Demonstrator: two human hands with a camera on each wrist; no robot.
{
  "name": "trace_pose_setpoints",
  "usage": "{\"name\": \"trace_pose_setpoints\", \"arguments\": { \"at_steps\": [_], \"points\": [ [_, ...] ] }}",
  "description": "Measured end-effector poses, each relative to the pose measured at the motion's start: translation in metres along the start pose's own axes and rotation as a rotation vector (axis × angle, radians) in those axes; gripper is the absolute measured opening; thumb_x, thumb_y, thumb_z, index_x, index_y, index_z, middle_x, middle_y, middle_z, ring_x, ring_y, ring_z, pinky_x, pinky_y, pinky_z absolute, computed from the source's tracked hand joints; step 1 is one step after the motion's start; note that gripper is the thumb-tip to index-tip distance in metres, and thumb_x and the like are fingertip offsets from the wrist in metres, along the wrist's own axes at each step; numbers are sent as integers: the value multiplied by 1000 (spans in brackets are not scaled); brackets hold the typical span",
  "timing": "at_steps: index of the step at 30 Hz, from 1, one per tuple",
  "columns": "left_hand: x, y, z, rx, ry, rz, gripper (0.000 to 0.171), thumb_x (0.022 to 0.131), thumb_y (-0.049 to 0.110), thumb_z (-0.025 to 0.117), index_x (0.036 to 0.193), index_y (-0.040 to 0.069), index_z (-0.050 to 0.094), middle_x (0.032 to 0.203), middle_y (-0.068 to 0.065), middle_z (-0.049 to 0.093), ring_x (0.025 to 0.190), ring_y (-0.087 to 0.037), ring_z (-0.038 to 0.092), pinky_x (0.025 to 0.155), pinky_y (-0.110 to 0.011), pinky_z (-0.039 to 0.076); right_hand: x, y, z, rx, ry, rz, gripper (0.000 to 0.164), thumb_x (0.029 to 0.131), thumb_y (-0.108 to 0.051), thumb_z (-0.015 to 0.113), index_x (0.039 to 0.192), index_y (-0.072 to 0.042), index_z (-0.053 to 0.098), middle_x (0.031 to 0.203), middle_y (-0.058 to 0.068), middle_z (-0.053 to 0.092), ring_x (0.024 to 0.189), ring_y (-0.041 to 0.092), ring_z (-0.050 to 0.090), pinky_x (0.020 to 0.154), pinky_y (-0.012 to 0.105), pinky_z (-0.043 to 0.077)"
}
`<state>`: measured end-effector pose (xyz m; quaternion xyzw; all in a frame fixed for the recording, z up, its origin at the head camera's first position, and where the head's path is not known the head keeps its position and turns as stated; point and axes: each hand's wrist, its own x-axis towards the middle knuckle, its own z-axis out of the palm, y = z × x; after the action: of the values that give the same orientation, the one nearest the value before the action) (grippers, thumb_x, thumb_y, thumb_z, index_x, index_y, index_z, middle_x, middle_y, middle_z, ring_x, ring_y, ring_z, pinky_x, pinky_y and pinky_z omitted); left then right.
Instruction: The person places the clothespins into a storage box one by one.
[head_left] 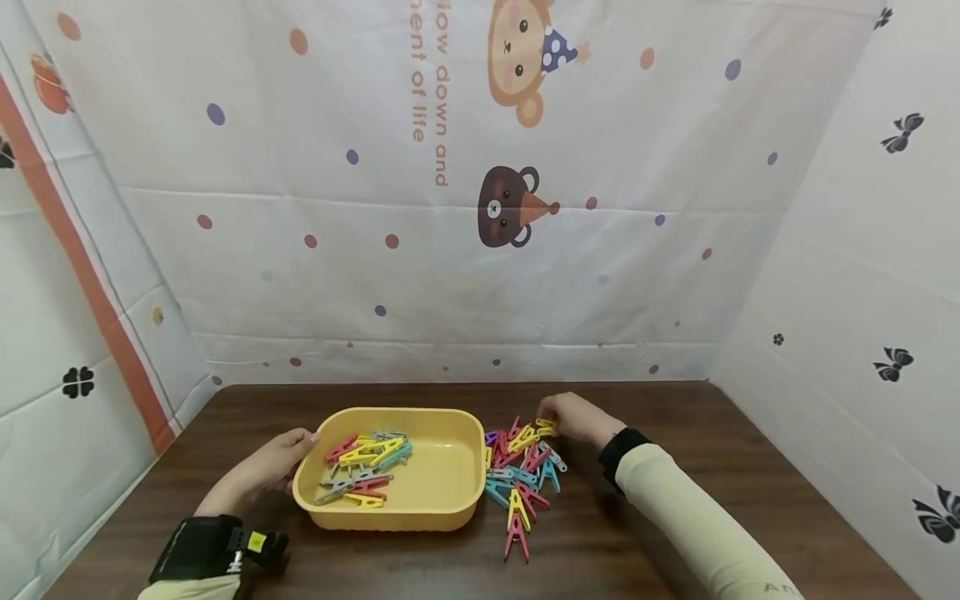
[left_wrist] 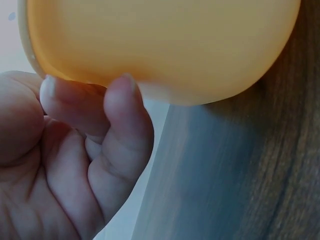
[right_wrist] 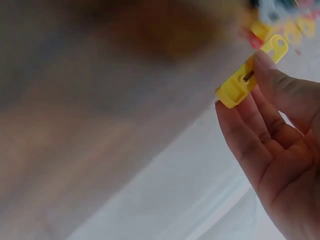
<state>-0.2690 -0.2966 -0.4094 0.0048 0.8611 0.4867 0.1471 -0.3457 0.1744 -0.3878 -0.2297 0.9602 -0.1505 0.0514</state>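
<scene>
A yellow plastic basin [head_left: 446, 467] stands on the brown table, with several clothespins [head_left: 367, 454] in red, yellow, blue and grey lying in its left half. My left hand [head_left: 273, 462] grips the basin at its left end; in the left wrist view curled fingers [left_wrist: 127, 120] bear against the basin wall [left_wrist: 175, 45]. To the right of the basin lies a loose pile of clothespins [head_left: 525, 467] in mixed colours. At the pile's far right edge my right hand [head_left: 576, 417] pinches a yellow clothespin [right_wrist: 240, 82] between thumb and fingers.
The dark wood table [head_left: 600, 542] runs back to a white printed curtain [head_left: 420, 275]. Similar sheets hang at the left and right sides. A red clothespin [head_left: 517, 536] lies at the near end of the pile. A black wrist device [head_left: 198, 550] sits on my left wrist.
</scene>
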Motion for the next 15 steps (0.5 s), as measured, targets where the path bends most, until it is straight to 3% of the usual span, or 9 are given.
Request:
{"name": "trace_pose_setpoints", "arguments": {
  "at_steps": [7, 15],
  "points": [
    [-1, 0, 2, -17, -11, 10, 39, 114, 30, 31, 115, -5, 49, 85, -5, 58, 62, -12, 56, 56, -27, 53, 13, -15, -34, -4, 44, -42, 26, 90, 10, 64, 113, 0, 68, 103, 15, 71, 94, 26, 67, 86, 43, 58],
    [-1, 0, 0, -6, -13, 19, 42, 114, 31, 30, 116, -7, 48, 88, -8, 60, 63, -13, 59, 57, -28, 55, 29, -71, -72, 4, 87, -176, 23, 96, 3, 65, 118, -1, 68, 109, 15, 71, 100, 27, 67, 90, 40, 59]
  ]
}}
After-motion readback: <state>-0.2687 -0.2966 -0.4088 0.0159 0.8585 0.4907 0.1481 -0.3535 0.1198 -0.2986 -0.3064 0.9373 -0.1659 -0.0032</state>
